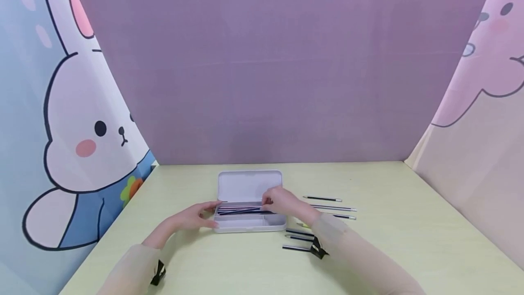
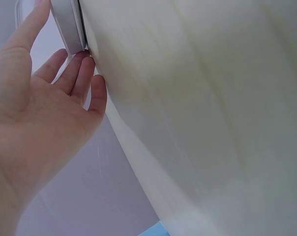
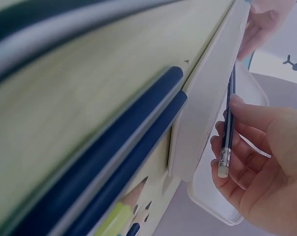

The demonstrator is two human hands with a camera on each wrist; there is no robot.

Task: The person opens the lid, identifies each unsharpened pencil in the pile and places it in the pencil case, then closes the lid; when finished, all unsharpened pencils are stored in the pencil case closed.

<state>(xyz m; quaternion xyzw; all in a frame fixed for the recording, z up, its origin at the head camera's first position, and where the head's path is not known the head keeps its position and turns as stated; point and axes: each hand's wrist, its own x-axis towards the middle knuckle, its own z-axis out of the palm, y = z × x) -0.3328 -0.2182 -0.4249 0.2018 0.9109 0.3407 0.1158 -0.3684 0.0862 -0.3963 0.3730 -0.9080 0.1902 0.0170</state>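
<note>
A white pencil case [image 1: 250,229] lies with its lid [image 1: 249,183] raised at the back, and several dark pencils [image 1: 237,211] are in its rear compartment. My left hand [image 1: 190,216] rests at the case's left end, thumb near the front corner and relaxed fingers at the rear; its fingertips touch the case corner in the left wrist view. Over the right part of that compartment, my right hand [image 1: 282,201] pinches a dark blue striped pencil [image 3: 229,123] between thumb and fingers. The eraser end of this pencil points out past the fingers, its other end reaching into the case.
Right of the case, several loose pencils lie on the pale table [image 1: 389,240], among them a black pencil [image 1: 323,198] at the back and a dark pencil [image 1: 296,248] by my right sleeve. A yellow-green pencil [image 3: 114,220] shows beside them. A purple curtain [image 1: 286,67] hangs behind.
</note>
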